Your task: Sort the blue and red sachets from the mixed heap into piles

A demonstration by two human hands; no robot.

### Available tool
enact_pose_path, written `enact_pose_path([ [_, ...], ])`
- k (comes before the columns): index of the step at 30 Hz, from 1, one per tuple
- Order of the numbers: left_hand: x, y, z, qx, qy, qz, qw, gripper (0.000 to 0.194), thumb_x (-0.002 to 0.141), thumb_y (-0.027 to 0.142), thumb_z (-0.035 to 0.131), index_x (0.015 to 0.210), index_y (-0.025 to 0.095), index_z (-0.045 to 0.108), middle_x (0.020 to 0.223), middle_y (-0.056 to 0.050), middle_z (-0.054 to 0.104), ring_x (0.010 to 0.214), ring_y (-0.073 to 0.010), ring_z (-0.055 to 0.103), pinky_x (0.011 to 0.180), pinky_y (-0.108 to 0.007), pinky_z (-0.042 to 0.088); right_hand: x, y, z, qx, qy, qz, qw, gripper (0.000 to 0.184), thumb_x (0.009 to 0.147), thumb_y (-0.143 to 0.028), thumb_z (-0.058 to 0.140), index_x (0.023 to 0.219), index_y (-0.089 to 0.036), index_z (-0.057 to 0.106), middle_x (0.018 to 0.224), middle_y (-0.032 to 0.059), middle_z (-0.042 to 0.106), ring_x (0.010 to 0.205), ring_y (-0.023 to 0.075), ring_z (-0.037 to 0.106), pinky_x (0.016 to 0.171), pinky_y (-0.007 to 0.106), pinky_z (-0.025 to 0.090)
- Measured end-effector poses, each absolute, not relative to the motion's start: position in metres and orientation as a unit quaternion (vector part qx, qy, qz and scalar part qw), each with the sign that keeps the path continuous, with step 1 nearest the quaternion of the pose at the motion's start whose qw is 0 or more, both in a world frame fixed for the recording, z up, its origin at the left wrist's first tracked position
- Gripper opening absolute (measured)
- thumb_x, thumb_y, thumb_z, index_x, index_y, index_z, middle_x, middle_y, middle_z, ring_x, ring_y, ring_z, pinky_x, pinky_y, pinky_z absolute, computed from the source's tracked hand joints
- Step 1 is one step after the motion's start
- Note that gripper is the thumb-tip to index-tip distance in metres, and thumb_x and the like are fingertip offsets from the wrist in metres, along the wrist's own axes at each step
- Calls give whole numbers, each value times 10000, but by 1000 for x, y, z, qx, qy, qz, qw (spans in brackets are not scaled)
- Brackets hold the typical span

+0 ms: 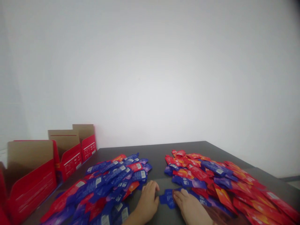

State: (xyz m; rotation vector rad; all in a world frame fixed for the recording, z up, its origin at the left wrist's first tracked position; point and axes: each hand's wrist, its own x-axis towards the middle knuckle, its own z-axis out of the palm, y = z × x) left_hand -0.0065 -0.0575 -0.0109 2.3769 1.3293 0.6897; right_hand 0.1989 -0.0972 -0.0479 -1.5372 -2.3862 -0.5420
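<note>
Two piles of flat spouted pouches lie on a dark table. My left hand (pixel 148 201) is beside the right edge of the left pile, where mostly blue pouches (pixel 122 168) overlap with some red ones. Its fingers are bent, the thumb stands apart from them, and nothing shows in the grasp. With fingers together, my right hand (pixel 191 207) presses on a single blue pouch (pixel 168 198) that lies between the piles, covering its right part. My right thumb is hidden. Close by on the right are red-orange pouches (pixel 199 173) mixed with blue ones.
Several red cardboard boxes with open brown flaps, such as the nearest box (pixel 32 193), stand in a row along the left side. Behind the dark table (pixel 154 153) rises a plain white wall (pixel 150 78). The right pile reaches toward the table's right edge.
</note>
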Motion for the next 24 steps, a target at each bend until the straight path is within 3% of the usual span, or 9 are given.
enact_pose_path([
  [7, -3, -60, -10, 836, 466, 243, 160, 217, 728, 135, 488, 927, 219, 461, 1073, -40, 547, 1026, -206, 476, 909, -315, 338, 191, -99, -45, -549, -808, -198, 81, 488, 779, 43, 403, 1173, -106, 650, 1200, 125, 669, 1074, 238, 604, 859, 344, 496],
  [15, -4, -57, -14, 854, 446, 209, 168, 483, 702, 109, 464, 1179, 188, 477, 1384, -102, 450, 1318, -230, 337, 1095, -369, 218, 160, -90, -23, -492, -863, -86, 75, 381, 867, -61, 447, 1174, -159, 652, 1267, 67, 639, 1099, 213, 566, 920, 314, 439],
  [19, -7, -57, -16, 857, 444, 200, 169, 575, 721, 122, 452, 1295, 141, 466, 1437, -121, 422, 1349, -233, 321, 1120, -377, 201, 168, -98, -25, -500, -857, -99, 75, 502, 804, -19, 452, 1261, -162, 602, 1321, 52, 608, 1147, 227, 548, 927, 316, 446],
  [24, -6, -58, -13, 859, 430, 205, 185, 650, 732, 148, 465, 1381, 167, 439, 1464, -91, 409, 1362, -242, 313, 1129, -401, 192, 199, -108, -24, -617, -773, -145, 36, 541, 775, 50, 380, 1234, -102, 624, 1235, 122, 655, 1108, 257, 586, 854, 322, 486],
])
